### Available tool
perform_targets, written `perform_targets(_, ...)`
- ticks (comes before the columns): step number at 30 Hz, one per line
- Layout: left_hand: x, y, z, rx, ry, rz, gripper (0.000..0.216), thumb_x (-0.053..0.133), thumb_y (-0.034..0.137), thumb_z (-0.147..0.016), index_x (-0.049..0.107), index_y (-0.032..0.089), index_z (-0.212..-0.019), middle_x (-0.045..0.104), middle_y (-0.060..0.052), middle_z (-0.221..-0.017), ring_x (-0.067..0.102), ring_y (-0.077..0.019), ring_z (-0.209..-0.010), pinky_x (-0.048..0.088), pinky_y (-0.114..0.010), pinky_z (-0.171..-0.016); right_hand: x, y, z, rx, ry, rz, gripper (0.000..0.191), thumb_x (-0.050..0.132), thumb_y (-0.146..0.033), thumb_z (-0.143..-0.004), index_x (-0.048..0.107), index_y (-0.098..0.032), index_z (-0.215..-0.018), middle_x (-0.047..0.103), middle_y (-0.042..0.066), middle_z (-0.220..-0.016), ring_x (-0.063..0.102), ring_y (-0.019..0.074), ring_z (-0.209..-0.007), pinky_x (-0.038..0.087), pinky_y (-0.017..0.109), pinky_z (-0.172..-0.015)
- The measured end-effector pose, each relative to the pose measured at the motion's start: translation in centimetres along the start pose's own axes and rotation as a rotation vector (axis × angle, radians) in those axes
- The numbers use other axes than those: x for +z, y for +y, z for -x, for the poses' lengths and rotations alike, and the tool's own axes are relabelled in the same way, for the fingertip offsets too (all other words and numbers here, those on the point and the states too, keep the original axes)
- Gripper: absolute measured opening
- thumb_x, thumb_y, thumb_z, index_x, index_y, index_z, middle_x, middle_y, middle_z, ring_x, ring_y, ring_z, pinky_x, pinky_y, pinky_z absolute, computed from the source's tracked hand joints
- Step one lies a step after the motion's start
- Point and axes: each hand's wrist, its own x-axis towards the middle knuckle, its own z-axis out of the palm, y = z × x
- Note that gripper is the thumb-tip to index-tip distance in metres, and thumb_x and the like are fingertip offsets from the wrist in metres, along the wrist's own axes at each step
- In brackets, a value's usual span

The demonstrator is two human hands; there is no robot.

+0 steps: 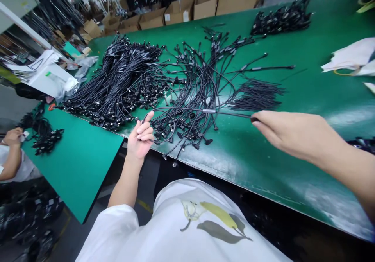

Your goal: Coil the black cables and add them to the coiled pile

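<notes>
My left hand [141, 137] is closed around one end of a thin black cable [187, 110] at the near edge of the green table [293, 164]. My right hand [290, 133] pinches the same cable's other end, so the cable runs stretched between the two hands just above the table. Behind the cable lies a loose spread of black cables with connectors [199, 82], and a denser heap of them [117, 82] sits further left. A fan of thin black wire ends [258, 96] lies just beyond my right hand.
Another bunch of black cables [281, 19] lies at the far right of the table. White papers [351, 56] sit at the right edge. Cardboard boxes [178, 11] line the far side. At a lower green table [76, 160] on the left, another person's arm [10, 152] rests beside cables.
</notes>
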Motion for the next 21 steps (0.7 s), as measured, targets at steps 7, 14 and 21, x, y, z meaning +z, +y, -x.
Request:
perform_targets(7, 2.5, -5.0, 0.0, 0.084, -0.195, -0.541, 0.031, 0.064, 0.044, -0.086, 0.069, 0.018, -0.103, 0.069, -0.007, -0.089, 0.065, -0.0152, -0.079, 0.051, -0.024, -0.067, -2.4, -7.2, 1.9, -0.607, -0.022, -0.350, 0.028, 0.041, -0.027, -0.090, 0.051, -0.019, -0.065, 0.056, 0.002, -0.057, 0.048, 0.0128, -0.051, 0.026, 0.028, -0.056)
perform_targets(14, 4.2, -7.2, 2.4, -0.003, -0.488, -0.758, 0.033, 0.058, 0.050, -0.088, 0.068, 0.019, -0.095, 0.065, -0.003, -0.072, 0.061, -0.0168, -0.069, 0.048, -0.031, -0.074, -2.5, -9.3, -1.7, -0.369, -0.085, -1.041, 0.038, 0.033, -0.036, -0.095, 0.056, -0.017, -0.071, 0.058, 0.000, -0.063, 0.046, 0.0098, -0.055, 0.030, 0.023, -0.057)
perform_targets(21, 4.9, -8.3, 1.2, -0.054, -0.275, -0.282, 0.031, 0.066, 0.049, -0.084, 0.059, 0.019, -0.081, 0.049, 0.006, -0.056, 0.045, -0.0076, -0.047, 0.048, -0.028, -0.066, 2.8, -11.4, -2.8, 0.045, 0.290, -1.465, 0.042, 0.058, -0.061, -0.082, 0.057, -0.020, -0.090, 0.057, 0.002, -0.081, 0.054, 0.0159, -0.079, 0.045, 0.029, -0.075)
